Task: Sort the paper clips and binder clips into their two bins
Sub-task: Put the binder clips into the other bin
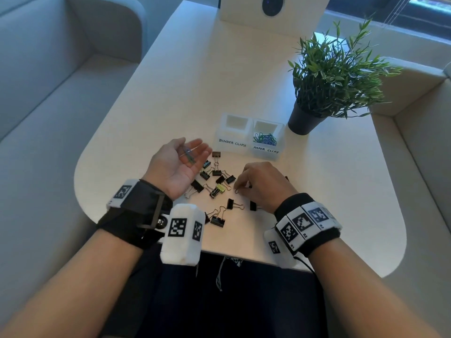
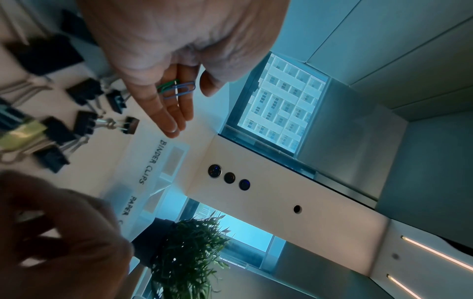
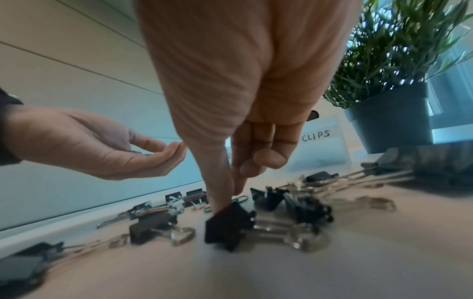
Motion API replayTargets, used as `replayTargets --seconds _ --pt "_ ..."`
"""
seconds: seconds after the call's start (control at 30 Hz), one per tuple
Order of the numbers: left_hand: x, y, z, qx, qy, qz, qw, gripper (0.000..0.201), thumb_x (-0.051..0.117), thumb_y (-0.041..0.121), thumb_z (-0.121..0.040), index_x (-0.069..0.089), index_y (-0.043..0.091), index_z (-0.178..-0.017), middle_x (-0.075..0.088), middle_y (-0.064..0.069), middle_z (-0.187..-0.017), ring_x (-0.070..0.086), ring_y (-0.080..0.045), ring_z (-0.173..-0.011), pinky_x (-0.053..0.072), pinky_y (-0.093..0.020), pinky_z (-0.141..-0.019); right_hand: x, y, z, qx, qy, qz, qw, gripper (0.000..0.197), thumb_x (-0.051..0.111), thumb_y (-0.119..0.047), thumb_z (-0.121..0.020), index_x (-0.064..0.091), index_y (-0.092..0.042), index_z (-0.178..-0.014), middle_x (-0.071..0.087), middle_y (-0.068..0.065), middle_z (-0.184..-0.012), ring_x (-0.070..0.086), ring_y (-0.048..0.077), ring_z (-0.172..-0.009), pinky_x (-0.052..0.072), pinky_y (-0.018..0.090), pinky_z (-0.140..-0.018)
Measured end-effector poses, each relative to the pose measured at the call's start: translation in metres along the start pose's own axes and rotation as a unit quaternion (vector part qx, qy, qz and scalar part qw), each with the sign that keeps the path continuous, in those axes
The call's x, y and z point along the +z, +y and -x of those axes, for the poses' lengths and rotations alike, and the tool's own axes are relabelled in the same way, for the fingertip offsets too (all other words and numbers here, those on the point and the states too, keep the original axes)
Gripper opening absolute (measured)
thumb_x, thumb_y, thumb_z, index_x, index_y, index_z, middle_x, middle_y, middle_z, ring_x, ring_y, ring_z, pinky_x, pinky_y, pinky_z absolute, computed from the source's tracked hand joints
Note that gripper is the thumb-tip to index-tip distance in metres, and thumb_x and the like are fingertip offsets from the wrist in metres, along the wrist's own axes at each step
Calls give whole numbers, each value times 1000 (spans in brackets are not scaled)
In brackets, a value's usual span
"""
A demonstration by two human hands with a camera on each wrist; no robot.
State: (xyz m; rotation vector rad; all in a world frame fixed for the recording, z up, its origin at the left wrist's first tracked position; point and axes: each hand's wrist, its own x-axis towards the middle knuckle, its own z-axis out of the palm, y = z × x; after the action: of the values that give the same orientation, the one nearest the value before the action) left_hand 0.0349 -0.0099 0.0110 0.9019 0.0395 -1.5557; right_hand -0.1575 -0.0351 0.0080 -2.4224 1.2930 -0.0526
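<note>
My left hand point(image 1: 198, 149) is held palm up and open above the table, with a green and a blue paper clip point(image 2: 177, 89) lying loose on its fingers. To its right, my right hand point(image 1: 238, 188) reaches down among the scattered black binder clips point(image 1: 220, 178). Its thumb and forefinger pinch a green paper clip point(image 3: 240, 199) on the tabletop. Behind the pile stand two white bins. The one labelled BINDER CLIPS point(image 1: 232, 142) looks empty. The one labelled PAPER CLIPS point(image 1: 266, 150) holds several blue and green clips.
A potted plant point(image 1: 305, 121) stands right of the bins. One yellow-green binder clip point(image 1: 220, 188) lies in the pile. More binder clips point(image 1: 217, 220) lie near the table's rounded front edge point(image 1: 234, 257). Grey sofa seats flank the table.
</note>
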Motion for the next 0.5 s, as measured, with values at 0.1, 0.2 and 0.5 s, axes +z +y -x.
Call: replayTargets --seconds 0.1,0.2,0.5 --pt "1 13 -1 19 0 2 1000 32 40 23 -99 61 -1 -105 67 -15 -89 67 -26 -88 57 -29 -80 -1 1 -3 6 -4 -5 1000 13 65 -13 -85 76 -19 -90 65 0 -90 61 17 -82 52 29 -75" --pt "1 21 0 31 4 -3 999 32 40 23 -99 61 -1 -104 67 -14 -89 67 -26 -89 58 -29 -78 -3 2 -7 1 -39 23 999 10 63 -14 -85 72 -17 -87 55 -3 -86 57 17 -84 48 27 -71" --pt "3 -28 -4 -38 -24 -45 998 29 42 21 -98 57 -1 -110 65 -16 -96 66 -23 -83 58 -31 -78 -25 -18 -16 -40 103 -213 971 4 71 -15 -80 72 -15 -85 70 -2 -77 60 7 -68 47 9 -63"
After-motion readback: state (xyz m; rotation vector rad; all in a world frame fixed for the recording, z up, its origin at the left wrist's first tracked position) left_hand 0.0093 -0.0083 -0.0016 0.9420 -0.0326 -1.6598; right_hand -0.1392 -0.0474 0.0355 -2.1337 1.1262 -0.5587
